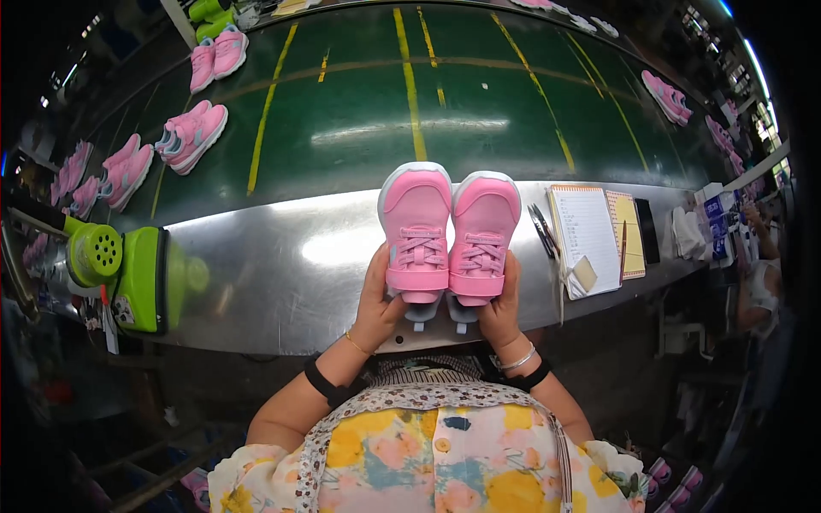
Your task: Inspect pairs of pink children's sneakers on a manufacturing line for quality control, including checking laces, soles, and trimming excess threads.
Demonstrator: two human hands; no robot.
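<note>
Hands: left hand (379,286) and right hand (503,299) each curled round a heel end
Shoes: left shoe (419,209) and right shoe (486,214) close together over the steel bench (282,256), toes outward
Drop: a loosened heel grip could let one fall
Scuff: squeezing inward might rub their sides
Snips (541,229): a rightward swing could snag them—or the notebook (586,231)
</note>
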